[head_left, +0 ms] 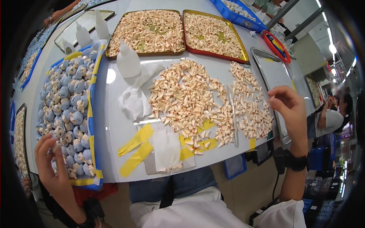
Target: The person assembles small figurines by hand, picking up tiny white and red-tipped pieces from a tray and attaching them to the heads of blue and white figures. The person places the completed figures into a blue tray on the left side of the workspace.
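Note:
My left hand (53,167) is at the near left edge of a blue tray (99,152) edged with yellow tape. Its fingers are curled beside several small blue-and-cream figures (62,110); a whitish spot shows at the fingertips, too small to name. On the right, my right hand (291,110) is raised next to a spread of small cream, pointed pieces with reddish tips (249,102). Its thumb and forefinger come close together in a pinch, and anything between them is too small to make out. A larger heap of the same pieces (186,95) covers the middle of the table.
Two trays of cream pieces (148,32) (213,36) stand at the back. A white squeeze bottle (128,60) and crumpled tissue (135,102) sit left of the heap. Yellow tape strips (137,159) mark the front edge. A metal tray (262,57) lies right; other people work beyond.

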